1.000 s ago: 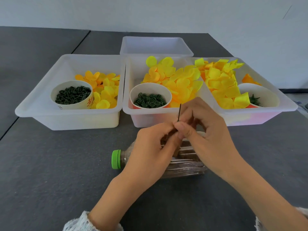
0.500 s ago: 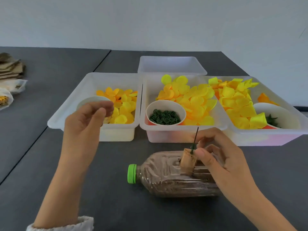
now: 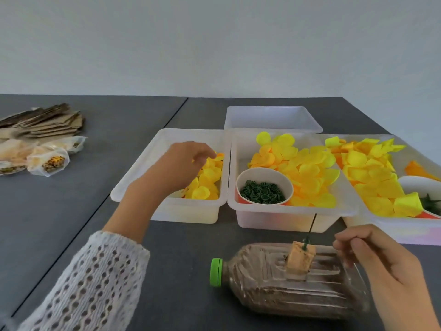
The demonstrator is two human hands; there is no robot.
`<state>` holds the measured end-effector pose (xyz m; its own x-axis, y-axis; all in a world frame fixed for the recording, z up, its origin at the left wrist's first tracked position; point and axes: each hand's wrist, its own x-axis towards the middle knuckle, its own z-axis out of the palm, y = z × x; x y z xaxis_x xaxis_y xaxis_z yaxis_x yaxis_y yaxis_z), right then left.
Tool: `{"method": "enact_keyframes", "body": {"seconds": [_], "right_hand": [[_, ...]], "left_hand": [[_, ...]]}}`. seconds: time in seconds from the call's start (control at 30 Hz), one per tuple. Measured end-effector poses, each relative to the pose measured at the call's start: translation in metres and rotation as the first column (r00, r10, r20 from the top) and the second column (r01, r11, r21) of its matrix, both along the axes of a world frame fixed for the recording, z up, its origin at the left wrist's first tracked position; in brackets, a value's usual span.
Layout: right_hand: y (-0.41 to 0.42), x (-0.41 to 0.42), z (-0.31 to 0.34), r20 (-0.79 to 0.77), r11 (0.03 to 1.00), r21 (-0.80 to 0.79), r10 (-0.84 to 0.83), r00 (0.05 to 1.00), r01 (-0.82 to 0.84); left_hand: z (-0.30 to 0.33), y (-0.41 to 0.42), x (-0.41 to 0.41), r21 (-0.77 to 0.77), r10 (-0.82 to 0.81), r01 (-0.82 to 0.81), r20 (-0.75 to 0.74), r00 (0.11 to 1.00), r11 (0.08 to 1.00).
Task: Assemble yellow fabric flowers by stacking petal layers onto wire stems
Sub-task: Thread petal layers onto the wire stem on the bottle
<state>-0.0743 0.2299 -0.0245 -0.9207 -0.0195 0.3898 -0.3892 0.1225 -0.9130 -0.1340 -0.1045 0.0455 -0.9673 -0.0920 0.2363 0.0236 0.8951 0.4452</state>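
A thin dark wire stem (image 3: 311, 229) stands upright in a cork block (image 3: 300, 259) set on a lying bottle (image 3: 274, 290) filled with brown grains. My right hand (image 3: 381, 263) hovers just right of the wire, fingers loosely curled and holding nothing. My left hand (image 3: 181, 163) reaches into the left bin (image 3: 133, 185), its fingertips down on the small yellow petals (image 3: 207, 185). The middle bin (image 3: 286, 210) holds larger yellow petals (image 3: 307, 168) and a cup of green rings (image 3: 263, 191). More yellow petals (image 3: 372, 173) fill the right bin (image 3: 405, 230).
An empty clear bin (image 3: 272, 118) sits behind the middle one. A white cup (image 3: 417, 185) with green parts stands in the right bin. Cardboard pieces (image 3: 45, 123) and plastic bags (image 3: 45, 158) lie at the far left of the dark table.
My left hand left the wire and moved left and forward into the left bin. My right hand let go of the wire and drew back to its right. The camera tilted up.
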Motion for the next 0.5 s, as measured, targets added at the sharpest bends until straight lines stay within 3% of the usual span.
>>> {"method": "enact_keyframes", "body": {"seconds": [0.07,0.13,0.2,0.27,0.4,0.5], "right_hand": [[0.001,0.001,-0.001,0.004,1.000,-0.011,-0.006,1.000,0.006],[0.003,0.000,-0.001,0.002,1.000,-0.011,-0.015,1.000,0.015],[0.006,-0.002,-0.002,-0.004,0.999,-0.001,-0.033,0.999,0.033],[0.009,-0.004,-0.003,-0.007,0.999,0.009,-0.045,0.999,0.045],[0.015,-0.007,-0.002,0.000,0.999,-0.002,-0.044,0.999,0.044],[0.018,-0.010,-0.001,-0.002,0.999,-0.018,-0.028,1.000,0.028]], "left_hand": [[-0.009,-0.001,-0.018,-0.224,0.007,0.036,0.187,0.982,0.974],[-0.018,-0.006,-0.033,-0.453,0.057,0.091,0.303,0.951,0.887],[-0.025,-0.012,-0.041,-0.530,0.055,0.151,0.352,0.934,0.834],[-0.031,-0.020,-0.045,-0.471,-0.001,0.170,0.337,0.942,0.866],[-0.026,-0.030,-0.039,-0.140,-0.158,0.182,0.164,0.974,0.973],[-0.007,-0.029,-0.030,-0.102,-0.163,0.168,0.061,0.985,0.980]]}}
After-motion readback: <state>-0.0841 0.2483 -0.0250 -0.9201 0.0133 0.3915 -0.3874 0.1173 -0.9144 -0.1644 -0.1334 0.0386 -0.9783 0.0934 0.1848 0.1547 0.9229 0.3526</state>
